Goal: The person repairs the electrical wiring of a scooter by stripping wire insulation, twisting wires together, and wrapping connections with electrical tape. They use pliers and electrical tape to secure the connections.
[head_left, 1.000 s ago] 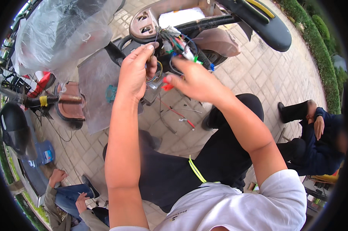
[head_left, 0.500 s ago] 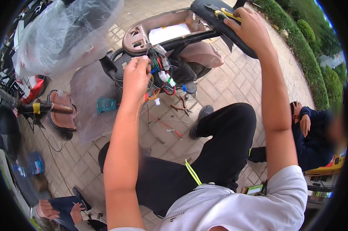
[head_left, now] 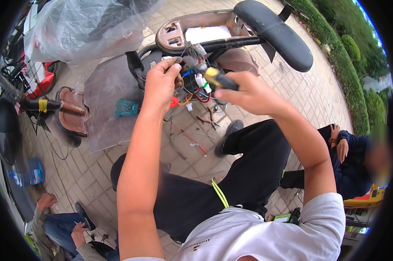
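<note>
My left hand [head_left: 160, 85] is closed in a pinch on a thin wire [head_left: 183, 53] at the edge of the wiring bundle. My right hand [head_left: 250, 95] grips the yellow-and-black handles of pliers [head_left: 220, 79]. Their jaws, blurred by motion, point at the fingertips of my left hand. Below the pliers hang several coloured wires with white connectors [head_left: 200, 81]. This wiring comes out of a stripped scooter, whose brown under-seat frame [head_left: 170, 37] is bare. The scooter's black seat [head_left: 274, 35] lies at its far right end.
On the paving lie orange-handled pliers [head_left: 210, 120] and a red wire [head_left: 192, 140]. A teal tool [head_left: 121, 108] rests on the brown panel [head_left: 105, 95]. Clear plastic sheeting [head_left: 87, 30] covers something at far left. A seated person [head_left: 353, 156] is at right, another [head_left: 66, 230] at lower left.
My right hand has brought the pliers from above the seat, down and left to the wires at my left hand. My left hand keeps its pinch; the whole view has shifted slightly.
</note>
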Tool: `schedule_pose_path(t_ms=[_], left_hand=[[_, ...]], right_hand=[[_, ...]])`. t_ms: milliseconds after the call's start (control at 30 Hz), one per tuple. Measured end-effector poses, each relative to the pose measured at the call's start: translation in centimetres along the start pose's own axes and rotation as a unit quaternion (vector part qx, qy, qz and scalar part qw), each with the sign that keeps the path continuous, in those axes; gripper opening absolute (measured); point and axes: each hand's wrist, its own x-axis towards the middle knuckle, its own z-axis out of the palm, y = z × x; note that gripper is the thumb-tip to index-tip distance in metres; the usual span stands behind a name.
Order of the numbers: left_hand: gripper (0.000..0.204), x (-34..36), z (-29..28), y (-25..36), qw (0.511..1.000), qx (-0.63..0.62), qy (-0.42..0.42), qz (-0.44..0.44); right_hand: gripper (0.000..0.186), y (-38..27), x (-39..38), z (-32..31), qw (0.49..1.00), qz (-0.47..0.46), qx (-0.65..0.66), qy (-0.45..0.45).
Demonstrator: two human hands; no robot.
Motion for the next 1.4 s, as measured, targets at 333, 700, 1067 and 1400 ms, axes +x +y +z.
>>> schedule_pose_path(t_ms=[333,700,1067,1400], left_hand=[[0.033,-0.3,0.3,0.5,0.999,0.044,0.012,0.013],[0.031,-0.5,0.6,0.8,0.994,0.104,0.007,0.041],[0.030,-1.8,0.0,0.9,0.991,0.136,-0.009,0.002],[0.029,-12.3,-9.3,5.4,0.925,0.370,-0.063,-0.059]], right_hand=[[0.038,1.0,3.3,1.0,0.998,0.006,-0.061,0.021],[0.033,1.1,3.5,0.8,0.996,-0.002,-0.084,0.022],[0.034,2.5,2.5,1.1,0.993,-0.043,-0.107,0.039],[0.034,14.4,-4.8,10.4,0.973,0.022,0.225,-0.050]])
